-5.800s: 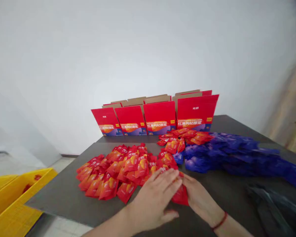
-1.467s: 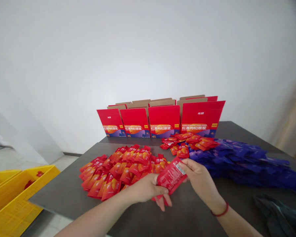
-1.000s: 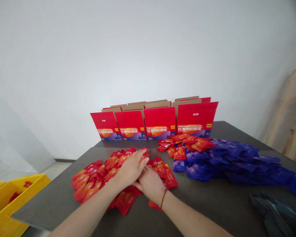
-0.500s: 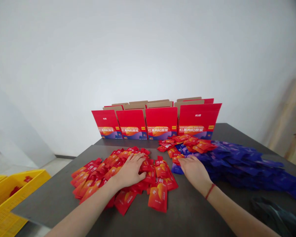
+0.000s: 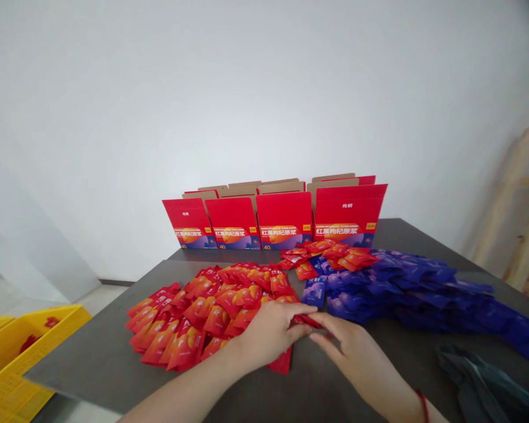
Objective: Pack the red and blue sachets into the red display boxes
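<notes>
My left hand (image 5: 271, 332) and my right hand (image 5: 357, 352) meet over the near middle of the table. A red sachet (image 5: 306, 320) is pinched between the fingers of both hands, mostly covered by them; whether it is one or more I cannot tell. To the left spreads a heap of red-and-orange sachets (image 5: 203, 308), overlapping in rows, some partly under my left hand. Beyond my right hand lies a long pile of blue sachets (image 5: 405, 285). On its left end sits a small group of red sachets (image 5: 344, 254).
Open red cartons (image 5: 284, 214) stand in rows at the back of the dark table (image 5: 114, 352). A yellow crate (image 5: 39, 352) with a few red sachets stands at the lower left. Dark crumpled material (image 5: 480, 376) lies at the near right. Wooden beams (image 5: 511, 200) lean against the wall.
My left hand has moved right and nearer, off the top of the red heap. My right hand has drawn back from the blue pile. Both now hold a red sachet together.
</notes>
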`<move>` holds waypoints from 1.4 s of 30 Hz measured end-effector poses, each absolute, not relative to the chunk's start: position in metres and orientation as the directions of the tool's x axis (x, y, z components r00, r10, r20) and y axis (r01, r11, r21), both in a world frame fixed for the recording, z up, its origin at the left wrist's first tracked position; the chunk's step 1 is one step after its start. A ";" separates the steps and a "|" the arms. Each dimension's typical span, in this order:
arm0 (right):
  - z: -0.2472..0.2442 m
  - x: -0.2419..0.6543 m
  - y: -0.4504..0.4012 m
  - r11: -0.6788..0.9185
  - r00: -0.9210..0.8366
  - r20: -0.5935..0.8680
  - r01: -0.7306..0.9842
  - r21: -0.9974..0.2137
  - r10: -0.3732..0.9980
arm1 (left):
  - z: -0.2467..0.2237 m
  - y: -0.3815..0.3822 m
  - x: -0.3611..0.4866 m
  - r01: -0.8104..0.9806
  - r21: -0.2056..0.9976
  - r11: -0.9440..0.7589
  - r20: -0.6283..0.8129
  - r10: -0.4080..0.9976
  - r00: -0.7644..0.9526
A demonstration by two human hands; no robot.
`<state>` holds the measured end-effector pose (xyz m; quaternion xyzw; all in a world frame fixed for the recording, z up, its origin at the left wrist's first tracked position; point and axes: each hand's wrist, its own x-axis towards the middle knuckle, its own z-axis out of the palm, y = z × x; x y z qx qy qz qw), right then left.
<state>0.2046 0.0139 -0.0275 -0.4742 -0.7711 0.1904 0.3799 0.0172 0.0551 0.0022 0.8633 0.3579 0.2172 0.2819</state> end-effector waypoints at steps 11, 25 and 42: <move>-0.023 0.221 0.012 0.568 -0.277 0.550 0.671 -0.476 0.788 | 0.004 0.049 0.016 0.330 0.460 -0.824 0.448 0.537 0.715; -0.019 0.314 0.140 0.198 -0.217 0.455 0.976 0.089 0.864 | -0.003 0.100 -0.068 0.599 0.186 -0.779 0.127 0.623 0.772; -0.026 0.192 0.025 0.630 -0.491 0.477 0.753 -0.189 0.729 | -0.017 0.058 0.021 0.568 0.327 -0.755 0.332 0.655 0.679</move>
